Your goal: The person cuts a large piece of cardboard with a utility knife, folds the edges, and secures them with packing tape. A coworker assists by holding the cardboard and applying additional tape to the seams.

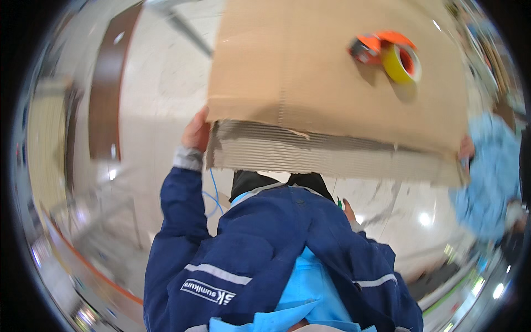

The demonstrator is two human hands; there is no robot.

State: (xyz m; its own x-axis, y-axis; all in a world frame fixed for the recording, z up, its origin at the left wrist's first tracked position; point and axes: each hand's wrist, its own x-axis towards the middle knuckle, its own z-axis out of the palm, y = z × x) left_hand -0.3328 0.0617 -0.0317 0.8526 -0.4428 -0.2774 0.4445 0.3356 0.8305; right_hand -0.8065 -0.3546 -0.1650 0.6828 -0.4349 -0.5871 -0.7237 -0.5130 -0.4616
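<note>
A large brown cardboard sheet [332, 99] spreads out in front of me, its near edge folded down to show a ribbed inner face. My left hand [197, 131] is closed on the left edge of the cardboard, near its front corner. Low at my right side, below the cardboard, my right hand [349, 212] is closed round something slim with a green part, too small to name. Atop the cardboard, at the far right, lies an orange tape dispenser [371, 47] with a yellow roll of tape [401, 63].
At the right, a person in a light blue garment [487, 177] has a hand [466, 148] at the cardboard's right corner. A brown panel [110, 83] is on the left. A blue cord [214, 193] runs along the pale tiled floor [166, 72]. Metal framing [185, 30] stands behind.
</note>
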